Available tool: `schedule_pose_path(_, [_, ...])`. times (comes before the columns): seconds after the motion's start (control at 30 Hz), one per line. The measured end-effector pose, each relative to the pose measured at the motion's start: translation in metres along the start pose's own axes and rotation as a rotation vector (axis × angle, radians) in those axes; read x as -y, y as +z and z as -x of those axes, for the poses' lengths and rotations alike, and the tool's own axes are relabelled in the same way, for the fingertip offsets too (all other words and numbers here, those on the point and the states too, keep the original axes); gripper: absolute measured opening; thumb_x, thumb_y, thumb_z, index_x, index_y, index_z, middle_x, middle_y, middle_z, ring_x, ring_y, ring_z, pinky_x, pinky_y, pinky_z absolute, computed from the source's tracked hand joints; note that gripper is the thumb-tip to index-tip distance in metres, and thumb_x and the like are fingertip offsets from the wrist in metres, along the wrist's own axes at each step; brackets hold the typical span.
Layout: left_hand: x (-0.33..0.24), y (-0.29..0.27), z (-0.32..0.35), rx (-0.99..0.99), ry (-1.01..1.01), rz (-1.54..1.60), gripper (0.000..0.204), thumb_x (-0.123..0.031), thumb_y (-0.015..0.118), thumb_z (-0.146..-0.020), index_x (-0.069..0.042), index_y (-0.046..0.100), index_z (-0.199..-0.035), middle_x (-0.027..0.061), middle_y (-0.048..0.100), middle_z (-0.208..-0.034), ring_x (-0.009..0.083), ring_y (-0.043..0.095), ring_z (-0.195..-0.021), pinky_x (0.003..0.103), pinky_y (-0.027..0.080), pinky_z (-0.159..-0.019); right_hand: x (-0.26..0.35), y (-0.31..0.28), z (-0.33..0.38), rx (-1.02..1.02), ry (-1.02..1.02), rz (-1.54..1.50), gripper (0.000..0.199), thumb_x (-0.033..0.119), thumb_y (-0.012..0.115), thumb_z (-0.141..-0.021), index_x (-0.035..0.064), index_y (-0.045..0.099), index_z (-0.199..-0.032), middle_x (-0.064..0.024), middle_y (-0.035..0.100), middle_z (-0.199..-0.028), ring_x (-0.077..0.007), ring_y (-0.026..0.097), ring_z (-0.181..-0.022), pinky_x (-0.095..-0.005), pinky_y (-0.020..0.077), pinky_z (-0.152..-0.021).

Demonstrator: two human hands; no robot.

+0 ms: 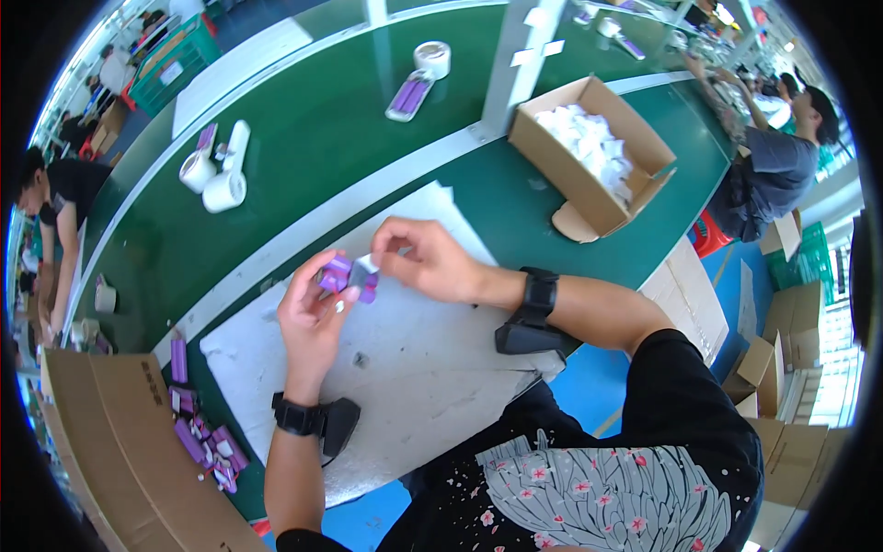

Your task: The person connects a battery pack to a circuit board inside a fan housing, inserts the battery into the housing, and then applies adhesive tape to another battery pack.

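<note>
Over a worn white board (405, 359), my left hand (310, 322) is closed around a small purple piece (337, 274), gripping it between fingers and thumb. My right hand (430, 261) meets it from the right, its thumb and fingers pinched at a small whitish-grey flap (365, 268) against the purple piece. Whether that flap is a label or part of the piece is too small to tell. Several more purple pieces (216, 446) lie in a loose pile at the board's left edge. Black bands sit on both my wrists.
An open cardboard box (589, 152) of crumpled white scraps stands far right on the green table. Beyond a metal rail, white rolls (223, 190) and a tray of purple pieces (409, 97) rest on a green surface. A large carton (120, 442) stands near left. Other people work on both sides.
</note>
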State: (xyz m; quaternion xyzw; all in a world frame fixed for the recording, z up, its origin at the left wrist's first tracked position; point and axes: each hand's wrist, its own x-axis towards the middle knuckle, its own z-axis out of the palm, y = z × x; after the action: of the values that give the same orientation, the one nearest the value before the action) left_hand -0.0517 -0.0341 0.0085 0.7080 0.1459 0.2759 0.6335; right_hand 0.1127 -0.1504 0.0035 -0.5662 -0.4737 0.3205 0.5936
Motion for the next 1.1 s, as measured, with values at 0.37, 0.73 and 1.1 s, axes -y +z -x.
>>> schedule_pose_path(0.37, [-0.002,-0.001,-0.003,0.062,-0.004,0.067,0.043,0.001,0.062,-0.083,-0.003,0.048,-0.123,0.0098,0.052,-0.122,0.0170,0.054,-0.106,0.031,0.048,-0.089,0.010,0.003,-0.001,0.038,0.108,0.011,0.009,0.008,0.061,-0.087,0.0002,0.061,-0.093,-0.0028,0.062,-0.085,-0.0064,0.056,-0.073,-0.0214,0.0464,-0.057])
schedule_pose_path(0.73, [-0.001,0.003,-0.003,0.083,0.010,0.088,0.043,0.002,0.061,-0.083,-0.004,0.049,-0.124,0.0100,0.052,-0.122,0.0176,0.054,-0.107,0.032,0.049,-0.089,0.009,0.001,0.003,0.062,0.131,0.093,0.011,0.004,0.064,-0.084,-0.0014,0.062,-0.093,-0.0048,0.063,-0.088,-0.0096,0.060,-0.078,-0.0242,0.0497,-0.071])
schedule_pose_path(1.1, [-0.001,0.004,-0.002,0.062,0.030,0.101,0.045,0.004,0.062,-0.081,-0.004,0.049,-0.124,0.0099,0.054,-0.118,0.0168,0.056,-0.104,0.031,0.050,-0.086,0.012,0.001,0.005,0.058,0.023,0.114,0.009,0.001,0.063,-0.084,-0.0023,0.062,-0.093,-0.0063,0.063,-0.089,-0.0114,0.060,-0.083,-0.0250,0.0502,-0.075])
